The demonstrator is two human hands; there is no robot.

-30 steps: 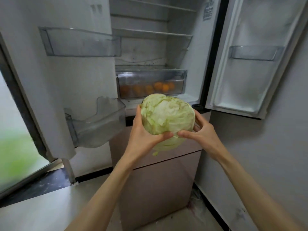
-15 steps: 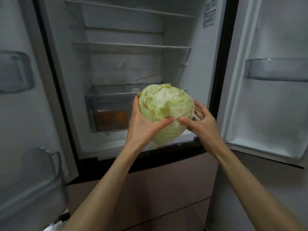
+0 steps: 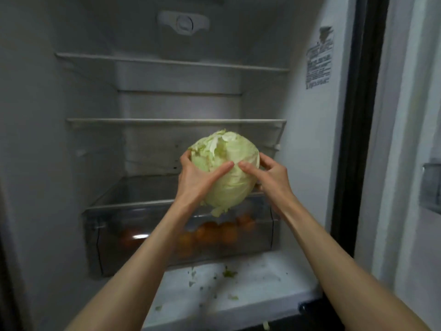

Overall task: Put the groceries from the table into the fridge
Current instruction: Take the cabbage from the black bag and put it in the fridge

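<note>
2 hands, left (image 3: 193,181) and right (image 3: 270,178), cup a cabbage (image 3: 228,168) in curled fingers above the drawer (image 3: 167,225); loose leaves could shed, or it may roll off the lid.

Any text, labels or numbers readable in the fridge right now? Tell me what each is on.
Sticker on the fridge's right inner wall: several lines of print, too blurred to read.
Control dial housing on the back wall, top: no legible markings.
Cabbage, shelves, drawer: no text visible.
</note>
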